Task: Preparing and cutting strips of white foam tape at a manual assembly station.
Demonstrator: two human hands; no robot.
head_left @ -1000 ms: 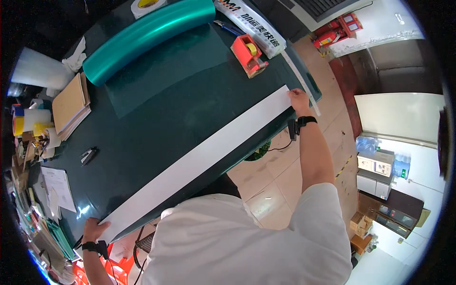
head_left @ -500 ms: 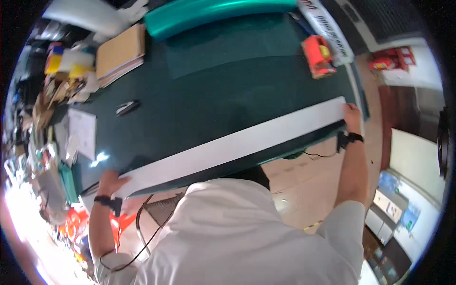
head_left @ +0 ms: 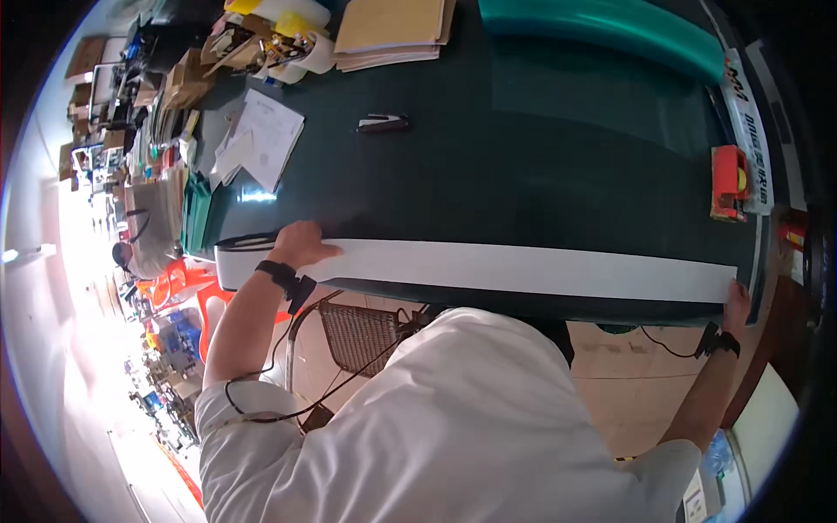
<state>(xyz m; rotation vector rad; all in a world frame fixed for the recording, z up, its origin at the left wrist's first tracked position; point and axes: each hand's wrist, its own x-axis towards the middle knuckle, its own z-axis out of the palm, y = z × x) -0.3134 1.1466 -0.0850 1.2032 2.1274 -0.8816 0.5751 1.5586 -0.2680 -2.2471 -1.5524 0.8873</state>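
A long, narrow white strip [head_left: 497, 266] lies along the near edge of the dark green table. My left hand [head_left: 301, 244] holds it down toward its left end, the thumb stretched to the right over the white surface and the fingers bunched at the far edge. At the other end, my right hand [head_left: 738, 303] pinches the strip's right corner; part of those fingers is hidden. Beyond the strip sits a dark stapler [head_left: 382, 123]. A black cable [head_left: 248, 241] runs beside the strip, left of my left hand.
Papers [head_left: 266, 139] lie at the left, with brown folders [head_left: 392, 30] behind. A green roll [head_left: 602, 35] spans the far right, near a red tape dispenser [head_left: 729, 183] and a long white box [head_left: 751, 139]. A woven chair [head_left: 357, 336] stands below the table edge.
My view has turned, so the table and strip now appear more level and farther right. Both hands remain on the strip, near its two ends.
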